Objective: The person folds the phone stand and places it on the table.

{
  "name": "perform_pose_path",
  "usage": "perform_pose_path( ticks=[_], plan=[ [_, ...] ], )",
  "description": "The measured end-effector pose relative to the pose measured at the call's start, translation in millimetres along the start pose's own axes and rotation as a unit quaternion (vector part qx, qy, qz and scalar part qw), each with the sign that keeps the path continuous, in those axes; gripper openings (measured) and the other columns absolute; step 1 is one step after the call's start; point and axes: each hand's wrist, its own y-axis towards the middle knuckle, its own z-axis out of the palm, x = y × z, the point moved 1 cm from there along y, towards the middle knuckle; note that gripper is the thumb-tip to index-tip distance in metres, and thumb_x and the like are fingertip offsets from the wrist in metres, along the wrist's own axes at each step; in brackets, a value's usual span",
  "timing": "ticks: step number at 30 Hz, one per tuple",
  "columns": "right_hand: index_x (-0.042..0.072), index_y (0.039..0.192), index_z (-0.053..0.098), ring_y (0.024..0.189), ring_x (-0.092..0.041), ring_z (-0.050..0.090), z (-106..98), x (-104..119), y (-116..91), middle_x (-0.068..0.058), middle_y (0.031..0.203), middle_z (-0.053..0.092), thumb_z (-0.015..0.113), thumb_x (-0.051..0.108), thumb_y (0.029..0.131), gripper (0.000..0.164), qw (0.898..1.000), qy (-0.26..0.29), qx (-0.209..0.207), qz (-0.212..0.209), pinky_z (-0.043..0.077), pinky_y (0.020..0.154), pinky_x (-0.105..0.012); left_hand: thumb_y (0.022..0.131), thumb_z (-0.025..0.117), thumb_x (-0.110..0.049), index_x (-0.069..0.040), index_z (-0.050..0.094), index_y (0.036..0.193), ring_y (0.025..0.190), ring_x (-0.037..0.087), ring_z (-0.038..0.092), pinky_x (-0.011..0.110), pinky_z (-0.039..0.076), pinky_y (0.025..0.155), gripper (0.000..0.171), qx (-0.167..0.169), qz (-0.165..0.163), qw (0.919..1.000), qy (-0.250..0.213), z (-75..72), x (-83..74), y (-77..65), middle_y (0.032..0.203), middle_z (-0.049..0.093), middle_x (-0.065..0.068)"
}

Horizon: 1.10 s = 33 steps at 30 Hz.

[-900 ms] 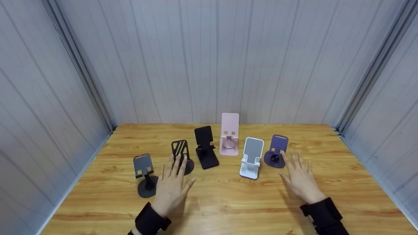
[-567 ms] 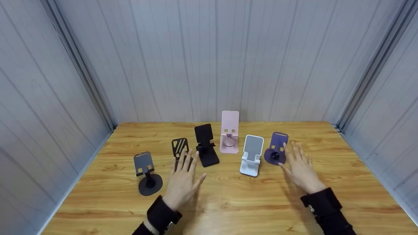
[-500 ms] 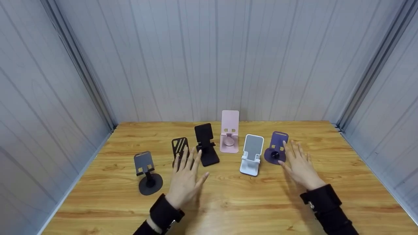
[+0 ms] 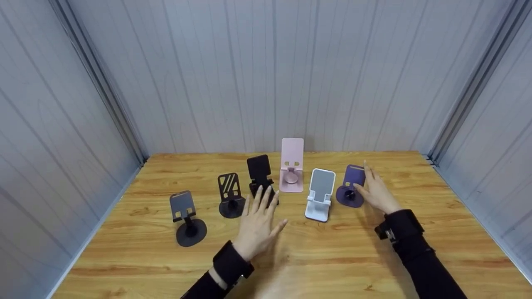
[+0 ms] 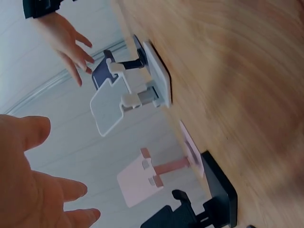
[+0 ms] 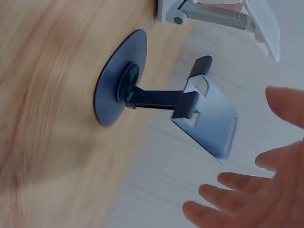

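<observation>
My right hand is beside the purple phone stand, its fingers extended along the stand's right edge. In the right wrist view, a gap separates the fingers from the stand's tilted plate. My left hand hovers with spread fingers in front of the plain black phone stand, hiding part of its base. Nothing is in the left palm. Between the hands stand a white phone stand with a grey pad and, farther back, a taller pink phone stand.
Left of my left hand are a black phone stand with slanted slots and a dark grey phone stand on a round base. All stand on a wood-grain table. Pale panel walls enclose the back and both sides.
My left hand has moved right, from the slotted black stand to the plain black one. My right hand has moved up and turned toward the purple stand. The stands have stayed put.
</observation>
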Motion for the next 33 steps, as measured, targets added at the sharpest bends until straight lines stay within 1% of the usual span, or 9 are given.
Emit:
perform_pose_path(
  ticks=[4,7,10,13,15,19,21,26,33],
  plan=[
    [-0.011,0.153,0.001,0.125,-0.060,0.043,2,-8,14,-0.047,0.139,0.037,0.051,0.011,0.102,0.075,0.998,0.048,-0.020,0.024,0.037,0.107,-0.066,0.098,0.044,-0.056,-0.013,0.030,0.156,0.151,0.033,0.021,0.055,0.017,0.123,0.073,0.000,0.010,1.0000,-0.001,4.3,-7.9,3.2,0.162,0.026,0.012],
    [-0.011,0.153,0.015,0.114,-0.053,0.056,4,-14,20,-0.042,0.124,0.052,0.050,0.009,0.103,0.065,0.992,0.106,-0.032,0.064,0.050,0.098,-0.057,0.098,0.045,-0.055,-0.011,0.033,0.155,0.151,0.034,0.021,0.055,0.018,0.123,0.072,0.003,0.014,0.9999,-0.007,7.0,-13.4,5.9,0.162,0.027,0.013],
    [-0.012,0.147,0.035,0.101,-0.036,0.065,5,-20,25,-0.035,0.114,0.059,0.051,0.008,0.102,0.051,0.977,0.178,-0.051,0.104,0.059,0.090,-0.042,0.099,0.046,-0.053,-0.010,0.034,0.154,0.151,0.034,0.021,0.054,0.018,0.123,0.071,0.010,0.013,0.9997,-0.016,9.7,-18.2,9.8,0.161,0.028,0.014],
    [-0.012,0.140,0.044,0.087,-0.012,0.067,5,-26,27,-0.026,0.109,0.065,0.052,0.009,0.102,0.044,0.959,0.241,-0.062,0.134,0.061,0.084,-0.030,0.100,0.044,-0.053,-0.011,0.034,0.154,0.151,0.034,0.020,0.054,0.017,0.124,0.070,0.025,0.011,0.9994,-0.021,13.1,-21.9,14.3,0.160,0.031,0.015],
    [-0.013,0.138,0.046,0.080,-0.002,0.065,4,-30,28,-0.016,0.102,0.067,0.053,0.009,0.102,0.043,0.950,0.270,-0.066,0.145,0.061,0.080,-0.024,0.100,0.041,-0.054,-0.011,0.032,0.155,0.152,0.033,0.019,0.054,0.016,0.124,0.070,0.037,0.008,0.9990,-0.023,15.5,-23.8,17.2,0.159,0.032,0.015],
    [-0.016,0.136,0.047,0.073,0.003,0.064,3,-36,28,0.004,0.088,0.067,0.054,0.006,0.101,0.042,0.936,0.310,-0.066,0.152,0.060,0.076,-0.020,0.101,0.041,-0.053,-0.011,0.032,0.155,0.152,0.033,0.018,0.054,0.015,0.124,0.069,0.055,0.001,0.9979,-0.033,19.4,-26.7,22.0,0.160,0.030,0.015],
    [-0.017,0.134,0.046,0.072,0.002,0.065,2,-37,26,0.008,0.083,0.066,0.054,0.004,0.100,0.042,0.931,0.326,-0.069,0.150,0.060,0.073,-0.019,0.101,0.042,-0.053,-0.011,0.033,0.155,0.152,0.033,0.018,0.054,0.015,0.124,0.068,0.058,-0.003,0.9976,-0.037,20.4,-27.9,24.0,0.161,0.029,0.015],
    [-0.018,0.133,0.047,0.070,0.001,0.066,0,-32,16,0.011,0.080,0.065,0.054,0.002,0.099,0.040,0.926,0.338,-0.077,0.147,0.061,0.072,-0.021,0.101,0.041,-0.053,-0.013,0.030,0.156,0.153,0.032,0.017,0.053,0.015,0.124,0.069,0.074,-0.009,0.9962,-0.046,21.8,-30.3,26.3,0.162,0.026,0.014],
    [-0.013,0.134,0.047,0.078,0.002,0.064,-8,-24,-9,0.009,0.086,0.064,0.054,0.006,0.101,0.039,0.934,0.322,-0.076,0.132,0.060,0.075,-0.020,0.101,0.040,-0.054,-0.012,0.027,0.157,0.153,0.032,0.016,0.054,0.015,0.124,0.070,0.093,-0.012,0.9936,-0.062,26.5,-31.7,27.3,0.163,0.022,0.014]
  ],
)
